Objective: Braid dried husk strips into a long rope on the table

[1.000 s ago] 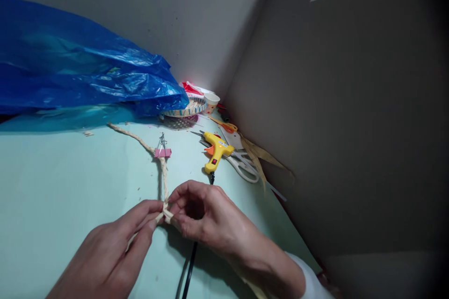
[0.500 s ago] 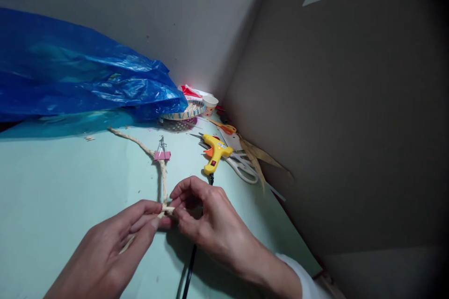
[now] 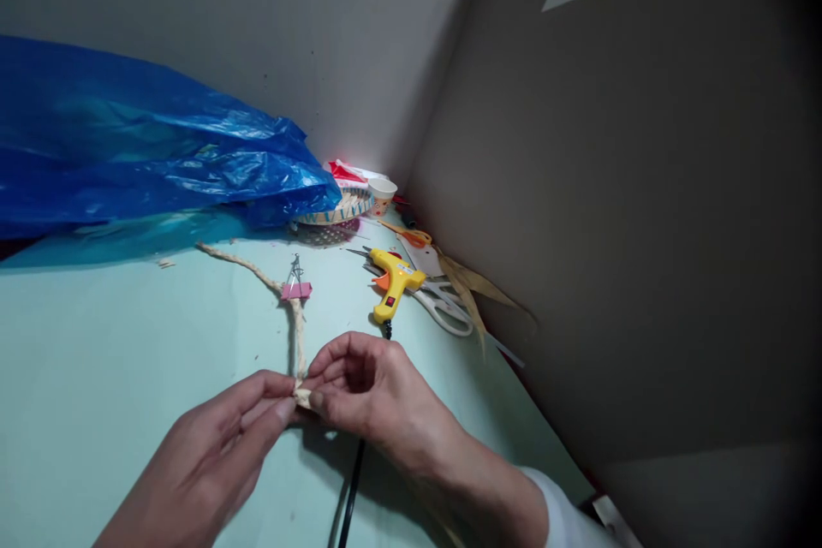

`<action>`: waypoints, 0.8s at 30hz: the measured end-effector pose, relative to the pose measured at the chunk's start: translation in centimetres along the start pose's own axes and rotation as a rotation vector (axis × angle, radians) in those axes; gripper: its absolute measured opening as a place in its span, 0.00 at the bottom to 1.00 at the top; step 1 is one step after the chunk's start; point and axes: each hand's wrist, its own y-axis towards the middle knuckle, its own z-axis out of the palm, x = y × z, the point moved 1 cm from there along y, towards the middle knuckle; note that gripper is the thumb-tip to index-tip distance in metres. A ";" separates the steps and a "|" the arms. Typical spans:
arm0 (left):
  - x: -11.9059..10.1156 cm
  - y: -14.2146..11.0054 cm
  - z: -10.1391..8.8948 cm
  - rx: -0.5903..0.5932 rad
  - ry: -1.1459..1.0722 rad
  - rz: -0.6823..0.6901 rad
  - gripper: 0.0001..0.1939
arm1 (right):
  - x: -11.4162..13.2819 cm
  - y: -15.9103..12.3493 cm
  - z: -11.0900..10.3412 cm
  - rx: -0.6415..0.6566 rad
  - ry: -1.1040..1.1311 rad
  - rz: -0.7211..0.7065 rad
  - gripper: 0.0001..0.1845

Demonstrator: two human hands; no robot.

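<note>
A pale braided cord [image 3: 299, 338] of plant-like fibre runs from the back left of the table towards me, bending at a pink binder clip [image 3: 296, 291] that grips it partway. My left hand [image 3: 211, 445] pinches the near end of the cord between thumb and fingers. Close against it, my right hand [image 3: 385, 402] is also closed, its thumb and fingertips on a pale strand at that same end. Fingers partly hide the join. Below my right forearm, a blurred tan strip hangs towards the bottom edge.
A yellow glue gun [image 3: 396, 281] lies ahead of my right hand, its black cable [image 3: 350, 492] passing beneath. White-handled scissors [image 3: 449, 317], orange scissors [image 3: 414, 235] and dried husk strips [image 3: 472, 287] sit by the wall. Behind are a blue plastic bag [image 3: 160, 145], a basket [image 3: 337, 210] and a paper cup [image 3: 383, 195].
My right thumb has pressed down onto the strand, folding it across the cord's end. The loose strip beneath my left hand no longer shows there; one now appears under my right forearm.
</note>
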 end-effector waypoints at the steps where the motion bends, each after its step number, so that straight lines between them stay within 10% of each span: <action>1: -0.2 0.0 0.0 0.017 -0.028 -0.037 0.22 | -0.1 0.0 -0.1 0.002 -0.003 0.003 0.23; 18: -0.6 0.1 -0.2 0.044 -0.146 -0.070 0.19 | -0.5 -1.1 0.3 -0.111 -0.548 -0.440 0.11; 24: -1.3 -0.2 -0.2 -0.031 -0.114 -0.035 0.21 | 1.2 -1.7 -1.1 -0.033 -0.642 -0.369 0.10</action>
